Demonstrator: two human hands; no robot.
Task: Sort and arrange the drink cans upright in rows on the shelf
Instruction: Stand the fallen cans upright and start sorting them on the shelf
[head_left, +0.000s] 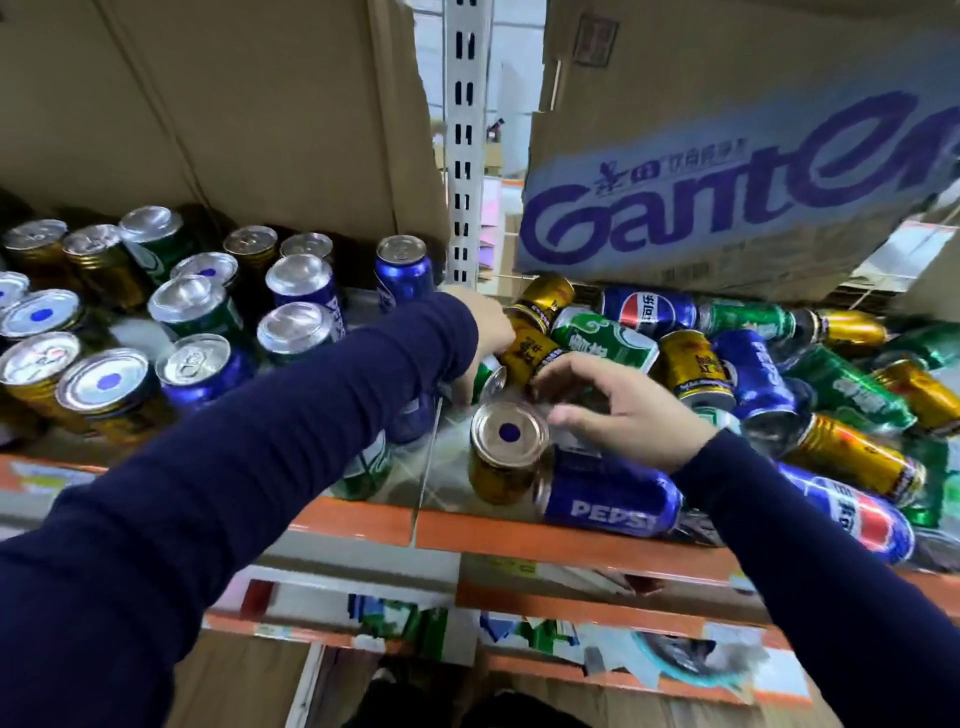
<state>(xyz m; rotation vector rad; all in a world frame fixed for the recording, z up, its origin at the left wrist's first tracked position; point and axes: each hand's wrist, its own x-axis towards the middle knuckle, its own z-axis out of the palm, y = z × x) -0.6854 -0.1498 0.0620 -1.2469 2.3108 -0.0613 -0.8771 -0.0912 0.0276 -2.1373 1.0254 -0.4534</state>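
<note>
my left hand (485, 332) reaches across the middle of the shelf (519, 540). its thumb and fingers curl round a green can (487, 370) that lies tilted, its silver end facing me. my right hand (628, 415) hangs just beside it, palm down, fingers spread and loosely bent, gripping nothing. its fingertips (540, 382) are at a lying gold can (532, 348), and blur hides whether they touch it. under that hand, near the front edge, an upright gold can (506, 457) stands with a purple dot on its lid. a pepsi can (608, 501) lies on its side against it, along the front edge.

the left half of the shelf carries standing cans (197, 312), gold, green and blue mixed, in rough rows from the front edge to the back. the right half carries a pile (779, 374) of gold, green and blue cans on their sides, lying over one another toward the right end. a slotted post (467, 156) rises at the back between the two halves. a plain box (234, 104) stands behind the standing cans, and a lettered box (727, 182) hangs over the back of the pile. both my sleeves are dark blue.
</note>
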